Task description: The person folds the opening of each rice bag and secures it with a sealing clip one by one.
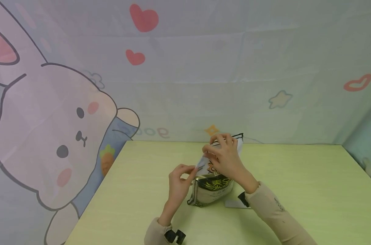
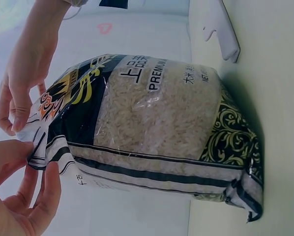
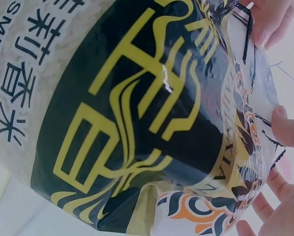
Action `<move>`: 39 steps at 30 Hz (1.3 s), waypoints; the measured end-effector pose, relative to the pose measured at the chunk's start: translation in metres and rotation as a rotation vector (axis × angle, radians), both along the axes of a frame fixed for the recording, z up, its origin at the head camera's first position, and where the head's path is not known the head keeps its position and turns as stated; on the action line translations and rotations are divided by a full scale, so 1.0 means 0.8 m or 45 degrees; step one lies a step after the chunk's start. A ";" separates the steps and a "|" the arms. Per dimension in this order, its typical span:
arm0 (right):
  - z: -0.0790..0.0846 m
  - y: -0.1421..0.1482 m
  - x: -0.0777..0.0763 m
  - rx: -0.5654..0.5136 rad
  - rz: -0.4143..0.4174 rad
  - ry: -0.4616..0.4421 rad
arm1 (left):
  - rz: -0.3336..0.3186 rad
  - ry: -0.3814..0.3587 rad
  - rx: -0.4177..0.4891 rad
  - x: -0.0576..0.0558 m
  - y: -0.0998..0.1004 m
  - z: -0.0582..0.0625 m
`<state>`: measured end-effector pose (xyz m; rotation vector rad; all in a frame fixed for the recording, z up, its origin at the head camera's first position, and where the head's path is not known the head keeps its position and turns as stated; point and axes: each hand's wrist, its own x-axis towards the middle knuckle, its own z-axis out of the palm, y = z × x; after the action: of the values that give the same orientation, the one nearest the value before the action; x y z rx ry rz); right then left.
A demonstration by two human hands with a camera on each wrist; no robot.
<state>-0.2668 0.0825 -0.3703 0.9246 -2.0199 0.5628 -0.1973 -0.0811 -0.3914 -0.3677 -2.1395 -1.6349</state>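
Observation:
A plastic bag of rice (image 1: 217,190) stands upright on the table, its clear front showing white grains below a dark band with yellow lettering. My left hand (image 1: 180,180) pinches the white upper edge of the bag at its left side, thumb against the fingers. Over the top, my right hand (image 1: 225,156) holds the folded upper part, its thumb (image 3: 284,125) on one side and the fingers (image 3: 277,189) on the other. The top film (image 2: 39,142) is creased between both hands. One black-edged top corner (image 1: 240,136) sticks up beyond the right hand.
A flat pale-grey piece with a notched end (image 2: 224,32) lies on the yellow-green table (image 1: 295,190), right of the bag and partly under the right wrist in the head view. Behind the table hangs a cloth (image 1: 188,75) printed with a rabbit and hearts.

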 end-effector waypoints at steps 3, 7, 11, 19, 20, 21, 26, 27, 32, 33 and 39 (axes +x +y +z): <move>0.000 0.001 -0.001 -0.011 0.004 0.006 | 0.009 -0.005 -0.008 0.002 -0.001 -0.001; -0.001 0.002 -0.003 -0.016 -0.022 0.005 | 0.023 0.009 -0.025 0.003 -0.003 -0.002; 0.000 0.003 -0.004 -0.008 -0.047 -0.004 | 0.030 0.013 -0.035 0.003 -0.005 -0.004; -0.001 0.004 -0.003 0.001 -0.067 -0.031 | 0.032 -0.011 -0.045 0.004 -0.007 -0.006; -0.001 0.004 -0.003 -0.002 -0.066 -0.027 | 0.033 -0.012 -0.043 0.004 -0.007 -0.006; -0.001 0.004 -0.003 -0.005 -0.066 -0.022 | 0.034 -0.013 -0.043 0.004 -0.008 -0.006; -0.001 0.003 -0.004 -0.023 -0.048 0.005 | 0.031 -0.020 -0.041 0.005 -0.009 -0.006; -0.002 0.004 -0.004 -0.025 -0.043 0.005 | 0.029 -0.026 -0.040 0.005 -0.009 -0.006; -0.003 0.006 -0.003 -0.050 0.005 -0.013 | 0.015 -0.035 -0.034 0.003 -0.010 -0.005; -0.004 0.007 -0.003 -0.051 0.009 -0.016 | 0.010 -0.038 -0.033 0.003 -0.011 -0.005; -0.005 0.012 0.000 -0.052 -0.001 -0.048 | 0.006 -0.046 -0.045 0.003 -0.014 -0.004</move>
<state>-0.2669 0.0919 -0.3746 0.8943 -2.0349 0.6234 -0.1947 -0.0920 -0.3945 -0.3464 -2.1963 -1.6145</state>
